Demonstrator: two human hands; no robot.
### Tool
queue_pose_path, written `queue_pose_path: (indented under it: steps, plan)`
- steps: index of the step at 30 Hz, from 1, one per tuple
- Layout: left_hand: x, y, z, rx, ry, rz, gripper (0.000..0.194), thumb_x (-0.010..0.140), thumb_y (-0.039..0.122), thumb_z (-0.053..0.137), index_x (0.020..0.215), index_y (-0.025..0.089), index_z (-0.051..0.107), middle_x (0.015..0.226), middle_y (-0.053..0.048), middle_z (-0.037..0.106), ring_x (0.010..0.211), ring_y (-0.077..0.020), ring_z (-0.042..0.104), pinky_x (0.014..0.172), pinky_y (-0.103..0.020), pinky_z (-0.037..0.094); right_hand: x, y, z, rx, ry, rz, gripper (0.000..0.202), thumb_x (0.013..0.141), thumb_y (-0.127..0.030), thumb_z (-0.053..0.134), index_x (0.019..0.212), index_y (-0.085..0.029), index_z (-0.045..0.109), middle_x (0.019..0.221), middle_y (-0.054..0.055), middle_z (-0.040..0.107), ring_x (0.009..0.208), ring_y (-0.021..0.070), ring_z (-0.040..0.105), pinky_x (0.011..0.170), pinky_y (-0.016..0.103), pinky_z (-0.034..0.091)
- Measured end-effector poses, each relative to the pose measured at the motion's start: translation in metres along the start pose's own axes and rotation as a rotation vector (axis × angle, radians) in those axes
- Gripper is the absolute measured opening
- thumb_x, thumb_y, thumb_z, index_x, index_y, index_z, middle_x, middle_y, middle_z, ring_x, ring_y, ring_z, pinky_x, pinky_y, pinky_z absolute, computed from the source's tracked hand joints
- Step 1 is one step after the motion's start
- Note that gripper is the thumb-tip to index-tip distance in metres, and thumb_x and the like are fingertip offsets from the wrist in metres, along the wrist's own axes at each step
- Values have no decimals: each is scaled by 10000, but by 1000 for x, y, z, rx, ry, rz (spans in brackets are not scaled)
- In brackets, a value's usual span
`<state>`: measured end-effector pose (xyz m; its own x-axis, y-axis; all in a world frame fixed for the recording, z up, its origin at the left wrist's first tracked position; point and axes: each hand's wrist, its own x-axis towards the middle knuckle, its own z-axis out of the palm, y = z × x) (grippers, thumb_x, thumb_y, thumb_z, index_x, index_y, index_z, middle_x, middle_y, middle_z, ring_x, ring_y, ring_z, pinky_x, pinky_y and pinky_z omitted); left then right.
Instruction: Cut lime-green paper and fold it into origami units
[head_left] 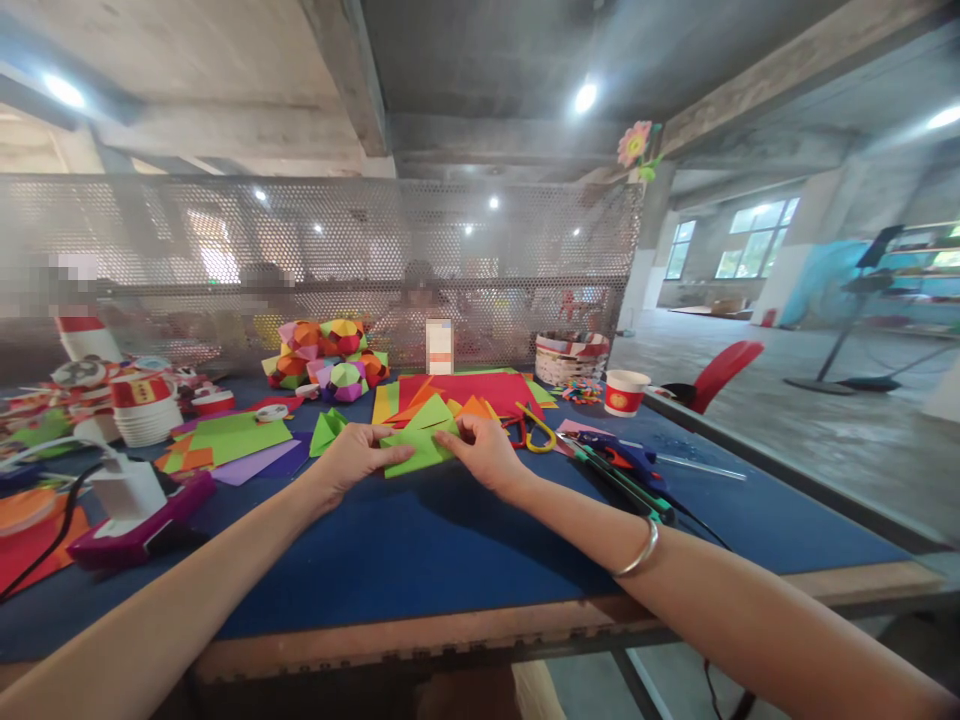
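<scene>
Between both hands, a folded piece of light green paper [420, 446] is held just above the blue tabletop. My left hand [352, 462] pinches its left side, thumb on the near face. On the right side, my right hand [484, 455] grips it with thumb and fingers closed. Another folded green paper piece [327, 432] stands beside my left hand. Behind the hands lie red paper sheets [495, 392] with orange folded pieces on them. Yellow-handled scissors [538, 432] are just beyond my right hand.
To the right lie a green cutter [611, 475], a blue glue gun [626, 455] and a paper cup [626, 392]. A basket [571, 357], folded paper balls [330, 358] and a phone [439, 346] stand at the back. A power strip [139, 530] sits left.
</scene>
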<state>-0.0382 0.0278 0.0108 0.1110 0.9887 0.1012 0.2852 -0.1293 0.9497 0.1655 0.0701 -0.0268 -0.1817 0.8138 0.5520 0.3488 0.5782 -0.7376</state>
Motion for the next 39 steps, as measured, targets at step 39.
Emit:
queue_pose_path:
  steps: [39]
  plan:
    - [-6,6,5,-379,-138,-72,342,622,237,901,945,189,801,936,-74,801,821,-239,748,780,-334,600,-10,-27,-3,65,94,-77,373,833,-522,574,673,-247,379,593,-50,380,569,132,364,556,279,311]
